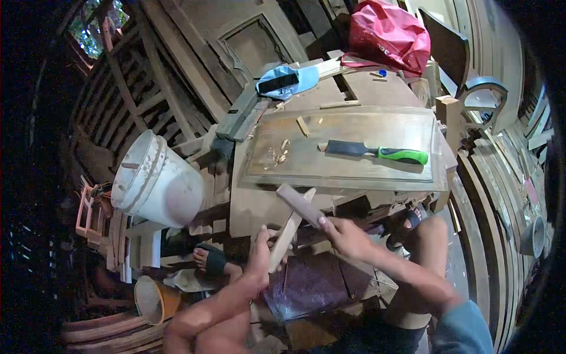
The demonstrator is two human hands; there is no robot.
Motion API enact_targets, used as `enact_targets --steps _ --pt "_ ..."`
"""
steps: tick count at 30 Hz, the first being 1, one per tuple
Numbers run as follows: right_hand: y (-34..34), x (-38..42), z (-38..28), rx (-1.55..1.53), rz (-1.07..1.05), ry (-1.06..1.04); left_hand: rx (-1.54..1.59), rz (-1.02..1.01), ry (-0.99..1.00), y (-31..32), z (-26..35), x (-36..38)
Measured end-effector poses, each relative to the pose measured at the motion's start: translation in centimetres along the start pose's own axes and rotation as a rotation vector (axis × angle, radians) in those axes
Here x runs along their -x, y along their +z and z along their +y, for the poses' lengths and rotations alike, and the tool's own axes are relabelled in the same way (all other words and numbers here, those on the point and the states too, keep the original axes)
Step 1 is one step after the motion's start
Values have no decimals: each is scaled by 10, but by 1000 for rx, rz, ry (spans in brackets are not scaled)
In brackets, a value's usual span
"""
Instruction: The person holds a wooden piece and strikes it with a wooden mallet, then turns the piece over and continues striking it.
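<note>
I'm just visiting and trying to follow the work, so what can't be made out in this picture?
All in the head view:
- Middle of the wooden strip: covered by the flat block.
- Left palm: hidden by the left hand itself.
- Inside the red bag: hidden by its material; its lettering is too small.
- Bottom of the white bucket: hidden by its wall.
</note>
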State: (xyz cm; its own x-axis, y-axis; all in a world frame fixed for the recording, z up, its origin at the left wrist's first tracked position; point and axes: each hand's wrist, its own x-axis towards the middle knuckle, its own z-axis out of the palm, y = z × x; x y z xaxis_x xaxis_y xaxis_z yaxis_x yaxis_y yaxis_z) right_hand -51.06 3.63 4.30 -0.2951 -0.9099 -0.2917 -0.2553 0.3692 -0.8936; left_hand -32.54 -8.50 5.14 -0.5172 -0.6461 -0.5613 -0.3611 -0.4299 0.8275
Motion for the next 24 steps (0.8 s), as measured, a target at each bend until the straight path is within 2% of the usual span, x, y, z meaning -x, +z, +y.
enact_targets --steps 2,3,4,6,7,8,10,11,12,14,15,18,20,22,24 --pt "18 1 14 69 33 -347 28 59 -55 4 4 0" --pt "17 7 13 176 2 -256 -9 90 -49 6 4 1" --pt "11 6 5 168 -3 -252 -48 121 -54 6 2 3" --pt "-3 1 -6 47 -2 12 8 88 -59 1 -2 0" --pt "-6 -1 -10 5 21 64 12 64 -44 3 2 2" --pt "0 2 -2 8 26 62 16 40 -27 5 5 3" --pt "18 3 15 108 27 -333 17 78 -38 6 5 -1" --pt "21 2 19 158 50 -349 -7 68 -59 4 3 -2" --pt "19 -2 23 154 45 -342 -33 58 -88 2 -1 -1" --pt "4 -10 13 45 23 -87 -8 50 -66 6 4 5" --pt "6 -8 14 52 27 -89 4 28 -63 7 6 6" --pt "23 -2 25 66 35 -286 29 2 -47 7 8 4" --pt "20 -5 24 124 -8 -313 -46 100 -100 8 4 2" --pt "2 -12 17 165 9 -70 -27 48 -93 2 -2 0" --pt "-3 -10 9 74 73 -8 38 -20 -23 2 3 1"
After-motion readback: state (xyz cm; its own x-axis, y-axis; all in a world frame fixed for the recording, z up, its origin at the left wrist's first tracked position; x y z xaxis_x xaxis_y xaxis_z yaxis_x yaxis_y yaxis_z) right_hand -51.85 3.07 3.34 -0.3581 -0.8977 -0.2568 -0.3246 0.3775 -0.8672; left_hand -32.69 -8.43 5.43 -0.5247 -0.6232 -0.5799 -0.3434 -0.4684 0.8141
